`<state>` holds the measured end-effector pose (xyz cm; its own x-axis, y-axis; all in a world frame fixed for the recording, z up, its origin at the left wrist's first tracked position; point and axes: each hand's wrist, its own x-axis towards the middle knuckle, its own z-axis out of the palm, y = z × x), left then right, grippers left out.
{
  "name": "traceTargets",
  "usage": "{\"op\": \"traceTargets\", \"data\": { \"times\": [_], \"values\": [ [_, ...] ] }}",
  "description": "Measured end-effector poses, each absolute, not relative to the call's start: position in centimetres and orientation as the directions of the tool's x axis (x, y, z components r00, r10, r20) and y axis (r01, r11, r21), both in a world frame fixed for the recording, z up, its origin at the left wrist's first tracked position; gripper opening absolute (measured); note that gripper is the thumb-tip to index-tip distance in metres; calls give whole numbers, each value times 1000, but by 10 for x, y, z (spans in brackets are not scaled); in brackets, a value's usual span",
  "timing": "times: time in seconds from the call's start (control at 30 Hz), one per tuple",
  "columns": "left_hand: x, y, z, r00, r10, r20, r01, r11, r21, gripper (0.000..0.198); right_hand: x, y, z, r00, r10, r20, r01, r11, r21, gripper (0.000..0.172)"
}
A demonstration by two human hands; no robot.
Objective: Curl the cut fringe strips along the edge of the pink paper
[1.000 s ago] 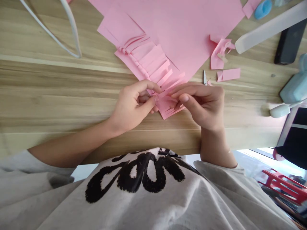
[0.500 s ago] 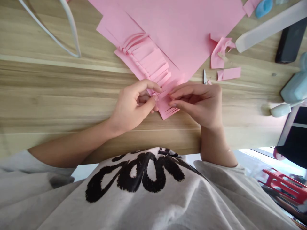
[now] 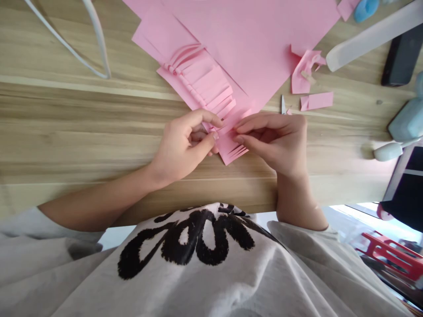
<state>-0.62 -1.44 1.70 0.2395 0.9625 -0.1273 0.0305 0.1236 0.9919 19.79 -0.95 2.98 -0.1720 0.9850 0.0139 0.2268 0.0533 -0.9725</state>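
Note:
A pink sheet of paper cut into strips (image 3: 211, 81) lies slantwise on the wooden table. Several of its strips are folded or curled over along a ridge. At the sheet's near end, my left hand (image 3: 188, 145) has thumb and fingers closed on the paper's edge. Opposite it, my right hand (image 3: 274, 141) pinches a strip of the same paper between thumb and fingertips; the fingers partly hide that strip. A few narrow uncurled strips show just below the right fingertips.
Beneath lies a large pink sheet (image 3: 264, 44). To the right are crumpled pink scraps (image 3: 301, 75), a flat scrap (image 3: 317, 101), a scissor-like metal tip (image 3: 283, 105), a pale flat bar (image 3: 370, 37) and a black phone-like object (image 3: 401, 57). A white cable (image 3: 101, 44) loops at upper left.
Almost nothing differs. My right hand's fingertips have shifted very slightly to the right; the left hand keeps its place on the paper.

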Motion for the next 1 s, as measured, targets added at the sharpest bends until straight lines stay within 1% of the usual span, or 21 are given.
{"op": "traceTargets", "data": {
  "times": [0.1, 0.27, 0.47, 0.67, 0.9, 1.0],
  "values": [
    [-6, -14, 17, 246, 961, -123, 25, 121, 992, 13, 198, -10, 29, -177, 984, 2, 219, 41, -975, 13],
    [-6, -15, 18, 252, 960, -119, 14, 119, 993, 12, 198, -11, 31, -128, 992, 10, 246, 41, -968, 17],
    [-7, -14, 18, 248, 961, -120, 10, 122, 993, 14, 197, -11, 31, -98, 995, -16, 193, 4, -981, 19],
    [-6, -15, 17, 237, 964, -123, 18, 123, 992, 14, 198, -12, 28, -98, 995, -1, 151, 14, -988, 25],
    [-6, -14, 17, 237, 963, -125, 11, 126, 992, 15, 197, -13, 28, -80, 992, -95, 137, -84, -987, 14],
    [-6, -14, 17, 245, 962, -121, -3, 126, 992, 16, 197, -13, 30, -87, 990, -112, 124, -100, -987, 13]
  ]
}}
